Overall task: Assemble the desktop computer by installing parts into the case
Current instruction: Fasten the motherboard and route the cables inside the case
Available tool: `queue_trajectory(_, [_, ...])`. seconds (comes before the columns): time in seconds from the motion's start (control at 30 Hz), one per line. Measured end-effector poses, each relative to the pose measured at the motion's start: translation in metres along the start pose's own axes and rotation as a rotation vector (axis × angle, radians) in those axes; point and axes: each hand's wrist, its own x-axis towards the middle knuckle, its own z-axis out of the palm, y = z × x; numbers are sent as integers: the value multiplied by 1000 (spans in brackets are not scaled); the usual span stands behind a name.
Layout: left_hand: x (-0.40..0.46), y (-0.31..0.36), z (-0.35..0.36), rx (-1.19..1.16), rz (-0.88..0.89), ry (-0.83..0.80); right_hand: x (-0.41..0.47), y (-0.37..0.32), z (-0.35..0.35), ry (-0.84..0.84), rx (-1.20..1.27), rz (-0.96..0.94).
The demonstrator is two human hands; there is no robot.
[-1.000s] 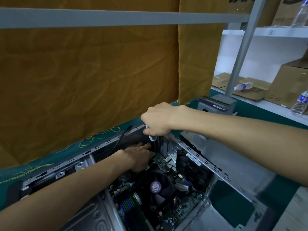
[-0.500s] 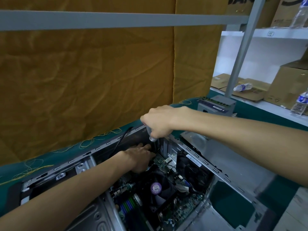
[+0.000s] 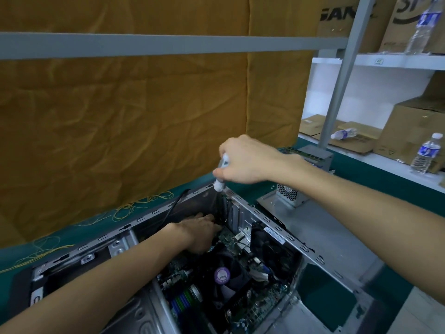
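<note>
The open computer case [image 3: 284, 227] lies on its side on the green counter [image 3: 310, 297], directly under both hands. The right hand [image 3: 250, 160] is curled into a fist round the white handle of a screwdriver [image 3: 220, 182], whose dark shaft points down into the case's far corner. Below it, the left hand [image 3: 197, 231] reaches inside the case with fingers extended toward that corner; whether it pinches anything I cannot tell, since the fingertips are in shadow.

Nearer the viewer than the left hand sits one black cooler fan [image 3: 224, 283] with a purple round sticker at its hub; the sticker's writing is too small to read. One second fan [image 3: 269, 251] stands against the case wall below the right forearm. A white label [image 3: 274, 233] on the case rim is unreadable.

Beyond the right hand, shelves [image 3: 397, 61] hold cardboard boxes [image 3: 409, 131]; the upper ones show partial black letters, "GAN" and "S". Three plastic water bottles are in view: one upright on the top shelf [image 3: 422, 27], one lying down [image 3: 343, 134], and one upright at the far right [image 3: 425, 154]. A yellow cloth [image 3: 120, 112] hangs behind both hands.
</note>
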Motion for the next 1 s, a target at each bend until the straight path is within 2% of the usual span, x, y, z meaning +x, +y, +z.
queue_trajectory(0.07, [-6, -3, -4, -134, -2, 37, -15, 24, -8, 74, 335, 150])
queue_trajectory(0.13, [-17, -3, -12, -221, 16, 125, -39, 54, -11, 140, 784, 340])
queue_trajectory(0.2, [-32, -2, -21, -260, 73, 323, -67, 80, -5, 129, 1236, 454])
queue_trajectory(0.27, [-47, 4, -32, -340, 150, 558, -95, 98, 9, 84, 1586, 494])
queue_trajectory(0.37, [-58, 14, -44, -392, 203, 861, -121, 111, 37, -76, 1898, 518])
queue_trajectory(0.43, [-53, 21, -50, -342, 169, 966, -125, 114, 55, -163, 1961, 487])
queue_trajectory(0.53, [-35, 26, -49, -305, 30, 838, -110, 122, 80, -81, 1753, 577])
queue_trajectory(0.6, [-24, 23, -42, -317, -1, 764, -94, 132, 100, 32, 1429, 675])
queue_trajectory(0.7, [-16, 18, -30, -271, 3, 802, -68, 159, 135, 179, 884, 766])
queue_trajectory(0.77, [-14, 16, -27, -255, 16, 815, -57, 174, 154, 212, 565, 776])
queue_trajectory(0.83, [-14, 15, -26, -231, 27, 823, -47, 181, 169, 206, 417, 776])
queue_trajectory(1.0, [-14, 15, -25, -216, 30, 819, -28, 182, 194, 201, 248, 754])
